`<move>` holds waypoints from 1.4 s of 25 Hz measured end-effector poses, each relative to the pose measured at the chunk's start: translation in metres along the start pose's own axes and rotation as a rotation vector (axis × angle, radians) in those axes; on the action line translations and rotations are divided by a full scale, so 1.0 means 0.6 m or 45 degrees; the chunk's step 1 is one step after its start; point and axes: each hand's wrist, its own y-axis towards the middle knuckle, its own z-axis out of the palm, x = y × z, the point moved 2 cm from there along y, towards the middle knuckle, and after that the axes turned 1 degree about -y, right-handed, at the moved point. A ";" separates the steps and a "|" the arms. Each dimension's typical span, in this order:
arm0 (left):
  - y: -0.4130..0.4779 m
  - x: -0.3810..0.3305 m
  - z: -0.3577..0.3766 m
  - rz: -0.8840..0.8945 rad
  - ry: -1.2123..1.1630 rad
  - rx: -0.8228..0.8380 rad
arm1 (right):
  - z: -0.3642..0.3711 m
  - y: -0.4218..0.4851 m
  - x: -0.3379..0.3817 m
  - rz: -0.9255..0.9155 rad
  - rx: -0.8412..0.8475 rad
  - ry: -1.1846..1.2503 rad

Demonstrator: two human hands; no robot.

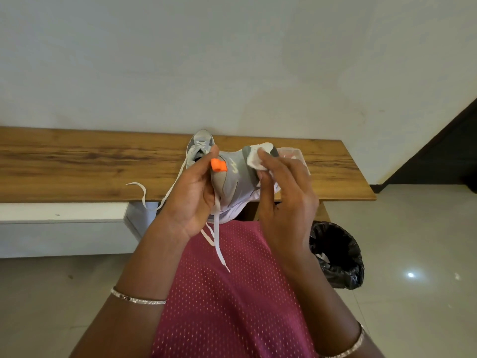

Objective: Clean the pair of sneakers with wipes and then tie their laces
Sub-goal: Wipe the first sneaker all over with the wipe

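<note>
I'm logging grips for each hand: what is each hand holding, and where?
The left hand grips the sneaker at the end with the orange tab; the right hand holds a white wipe against its other end.

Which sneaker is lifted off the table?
The near sneaker with the orange tab, gripped by the left hand; the other sneaker rests on the table behind.

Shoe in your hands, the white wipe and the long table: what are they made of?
The sneaker looks like grey matte fabric with a smooth white sole, likely rubber or foam. The wipe seems thin, soft cloth or paper; it crumples. The table shows brown grain lines and a smooth top: wood or wood-look laminate.
</note>
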 end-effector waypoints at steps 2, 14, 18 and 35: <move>0.002 -0.006 0.004 0.002 -0.055 0.019 | 0.009 0.003 0.011 -0.028 0.040 0.017; -0.001 -0.011 0.017 -0.054 0.101 -0.025 | 0.021 -0.017 0.055 -0.161 0.044 0.035; -0.002 -0.007 0.018 -0.013 0.263 -0.026 | 0.033 -0.053 0.054 -0.227 0.073 -0.096; -0.006 -0.015 0.000 0.103 0.282 -0.007 | 0.025 -0.078 0.014 -0.063 0.067 -0.061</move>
